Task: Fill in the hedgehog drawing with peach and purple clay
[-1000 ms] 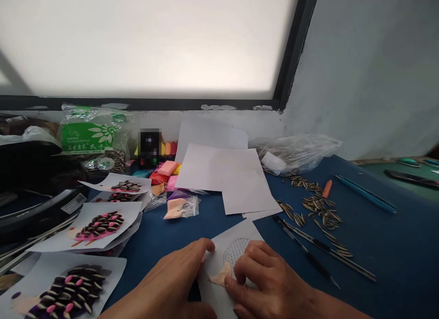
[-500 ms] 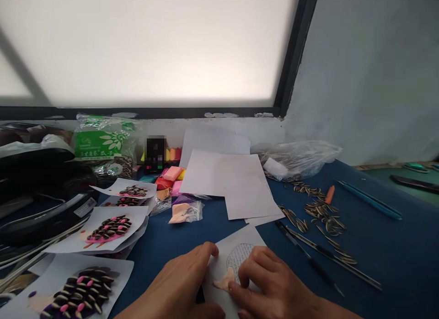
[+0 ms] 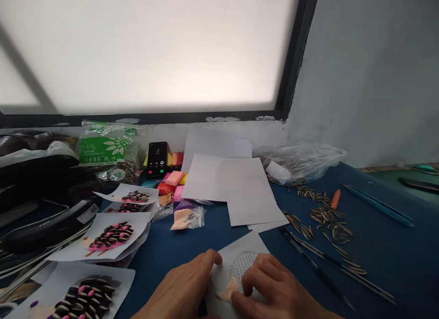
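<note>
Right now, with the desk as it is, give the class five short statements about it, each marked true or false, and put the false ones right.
1. The right hand touches the peach clay. True.
2. The left hand grips a pen. False: it lies at the left edge of the sheet with the drawing.
3. The phone has its screen lit. True.
4. The orange stick lies to the right of the blue tool. False: it lies to the left of it.
5. The green-printed bag is left of the phone. True.
</note>
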Demonstrator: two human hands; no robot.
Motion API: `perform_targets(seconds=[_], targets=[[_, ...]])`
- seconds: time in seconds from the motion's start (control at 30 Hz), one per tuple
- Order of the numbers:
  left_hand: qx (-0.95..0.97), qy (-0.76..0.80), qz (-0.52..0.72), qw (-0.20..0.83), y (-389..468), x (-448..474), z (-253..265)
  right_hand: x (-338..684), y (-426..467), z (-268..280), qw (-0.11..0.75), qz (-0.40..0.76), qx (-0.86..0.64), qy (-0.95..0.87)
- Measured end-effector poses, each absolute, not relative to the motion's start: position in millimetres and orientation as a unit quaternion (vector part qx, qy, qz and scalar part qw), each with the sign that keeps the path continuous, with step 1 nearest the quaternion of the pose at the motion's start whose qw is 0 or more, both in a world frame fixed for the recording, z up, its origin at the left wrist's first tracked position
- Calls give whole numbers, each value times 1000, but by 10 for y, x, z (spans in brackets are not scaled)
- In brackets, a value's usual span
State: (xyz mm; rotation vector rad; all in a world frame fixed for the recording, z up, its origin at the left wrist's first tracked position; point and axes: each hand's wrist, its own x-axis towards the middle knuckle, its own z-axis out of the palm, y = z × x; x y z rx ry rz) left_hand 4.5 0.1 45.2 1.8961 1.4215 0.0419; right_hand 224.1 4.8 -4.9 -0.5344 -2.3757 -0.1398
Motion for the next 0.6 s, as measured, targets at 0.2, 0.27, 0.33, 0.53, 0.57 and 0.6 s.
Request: perform_targets(seconds=[0.2,0.27,0.33,0.53,0.57,0.6], targets=[[742,572,29,349,-71,105,541,2238,32,13,348,-54,-210,-912],[742,570,34,351,-60,109,531,2216,37,-23,351,-53,-218,-909],[747,567,25,347,-21,102,493,2192,57,-87,365,-62,-216,-903],[757,548,-2,354,63,75,399,2224,90,-91,371,-69,-195,-905],[757,548,0,355,61,74,399,2241,79,-50,342,-58,-198,-917],[756,550,-1,354,58,74,403,2256,66,-9,328,-50,-201,-922]])
